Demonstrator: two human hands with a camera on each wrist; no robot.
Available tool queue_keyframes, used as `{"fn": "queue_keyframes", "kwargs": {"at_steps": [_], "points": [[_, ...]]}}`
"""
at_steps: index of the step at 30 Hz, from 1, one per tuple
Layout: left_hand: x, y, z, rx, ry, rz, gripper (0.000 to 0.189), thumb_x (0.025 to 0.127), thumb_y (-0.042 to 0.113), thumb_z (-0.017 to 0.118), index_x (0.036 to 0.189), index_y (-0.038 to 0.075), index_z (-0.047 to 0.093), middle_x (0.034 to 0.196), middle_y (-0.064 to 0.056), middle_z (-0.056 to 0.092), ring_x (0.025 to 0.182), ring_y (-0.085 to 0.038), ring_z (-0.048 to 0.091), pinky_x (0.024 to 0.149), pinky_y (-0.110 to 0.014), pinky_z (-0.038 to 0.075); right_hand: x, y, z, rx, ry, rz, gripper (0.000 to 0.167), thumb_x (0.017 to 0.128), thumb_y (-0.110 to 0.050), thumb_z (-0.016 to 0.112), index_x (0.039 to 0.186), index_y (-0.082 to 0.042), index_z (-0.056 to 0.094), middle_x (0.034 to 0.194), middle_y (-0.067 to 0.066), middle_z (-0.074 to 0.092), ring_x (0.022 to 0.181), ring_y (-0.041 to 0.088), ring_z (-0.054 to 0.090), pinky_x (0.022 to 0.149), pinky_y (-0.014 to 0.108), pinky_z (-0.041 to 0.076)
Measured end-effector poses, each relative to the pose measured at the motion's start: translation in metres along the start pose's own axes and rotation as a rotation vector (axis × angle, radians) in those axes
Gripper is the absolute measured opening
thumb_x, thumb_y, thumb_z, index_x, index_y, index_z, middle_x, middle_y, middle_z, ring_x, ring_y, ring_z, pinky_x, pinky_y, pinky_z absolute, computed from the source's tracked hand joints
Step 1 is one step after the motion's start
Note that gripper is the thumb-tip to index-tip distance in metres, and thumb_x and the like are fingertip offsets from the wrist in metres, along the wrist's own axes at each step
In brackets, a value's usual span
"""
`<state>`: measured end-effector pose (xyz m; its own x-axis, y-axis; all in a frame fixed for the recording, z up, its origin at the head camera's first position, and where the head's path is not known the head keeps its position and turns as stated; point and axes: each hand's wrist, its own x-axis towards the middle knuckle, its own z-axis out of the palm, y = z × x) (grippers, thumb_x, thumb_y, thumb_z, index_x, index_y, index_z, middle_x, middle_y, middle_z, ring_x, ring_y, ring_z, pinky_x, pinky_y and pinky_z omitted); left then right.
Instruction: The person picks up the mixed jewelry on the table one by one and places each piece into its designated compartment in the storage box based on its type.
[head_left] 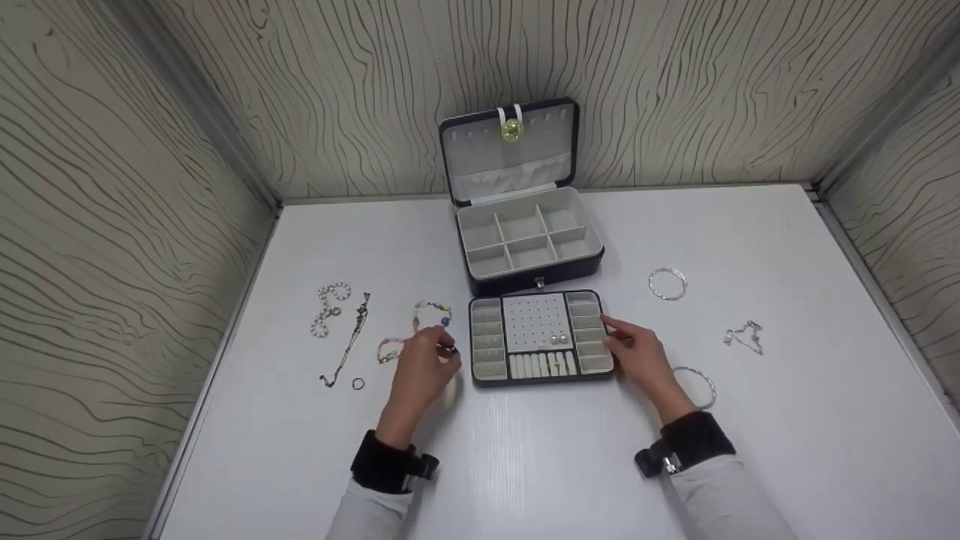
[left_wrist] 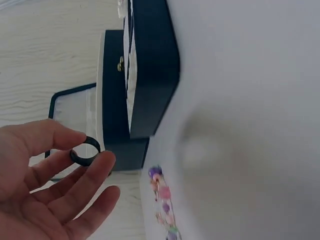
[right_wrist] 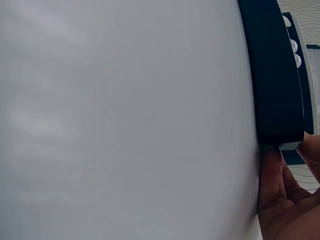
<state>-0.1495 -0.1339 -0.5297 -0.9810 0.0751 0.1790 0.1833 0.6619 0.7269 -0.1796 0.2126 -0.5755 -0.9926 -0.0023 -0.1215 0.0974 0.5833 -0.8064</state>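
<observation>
Between thumb and fingertips, my left hand (head_left: 424, 367) pinches a black ring (left_wrist: 80, 160), held above the table just left of a dark-edged jewelry tray (head_left: 541, 382). My right hand (head_left: 641, 358) grips that tray at its right side, thumb on the upper edge and fingers against the side wall (right_wrist: 280, 100). Small compartments flank the tray's perforated panel, where two pearl earrings (head_left: 555, 340) sit. Below them, a gold-coloured ring (head_left: 556, 365) appears to stand in the ring rolls. Directly behind is the jewelry box (head_left: 525, 283), its lid (head_left: 510, 161) raised and its six-part inside showing.
Colourful bead bracelets (head_left: 445, 322) lie beside my left hand. Farther left are a white bead bracelet (head_left: 320, 328), a dark-and-gold chain (head_left: 346, 350) and a small ring (head_left: 358, 388). On the right lie two bangles (head_left: 667, 298) and a silver chain (head_left: 759, 341). Patterned walls (head_left: 675, 90) enclose the table.
</observation>
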Motion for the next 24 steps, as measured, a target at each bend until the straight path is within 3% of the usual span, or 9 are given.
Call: {"fn": "queue_keyframes", "kwargs": {"at_steps": [3,11,24], "points": [[0.001,0.015,0.012,0.018,-0.052,0.046,0.014,0.076,-0.003,0.073,0.086,0.004,0.067,0.085,-0.006,0.067,0.075,-0.018,0.066,0.067,-0.032,0.053,0.0,0.0,0.0,0.003,0.004,-0.001,0.043,0.096,-0.008,0.059,0.139,-0.005,0.055,0.114,0.021,0.065,0.101,0.029,0.062,0.08,0.034,0.047],[0.006,0.05,0.046,0.044,-0.182,0.074,0.018,0.076,0.002,0.076,0.092,0.006,0.069,0.085,-0.004,0.069,0.075,-0.014,0.064,0.066,-0.028,0.052,0.001,0.002,0.001,0.023,0.025,-0.026,0.041,0.095,-0.007,0.062,0.135,-0.005,0.059,0.108,0.019,0.067,0.094,0.026,0.062,0.078,0.032,0.047],[0.017,0.07,0.097,0.115,-0.245,0.204,0.013,0.079,0.008,0.076,0.091,0.009,0.072,0.086,-0.001,0.071,0.076,-0.013,0.064,0.07,-0.025,0.052,0.001,0.003,-0.001,0.027,0.014,-0.023,0.041,0.095,-0.007,0.061,0.136,-0.005,0.058,0.109,0.02,0.066,0.097,0.028,0.062,0.082,0.036,0.046]]}}
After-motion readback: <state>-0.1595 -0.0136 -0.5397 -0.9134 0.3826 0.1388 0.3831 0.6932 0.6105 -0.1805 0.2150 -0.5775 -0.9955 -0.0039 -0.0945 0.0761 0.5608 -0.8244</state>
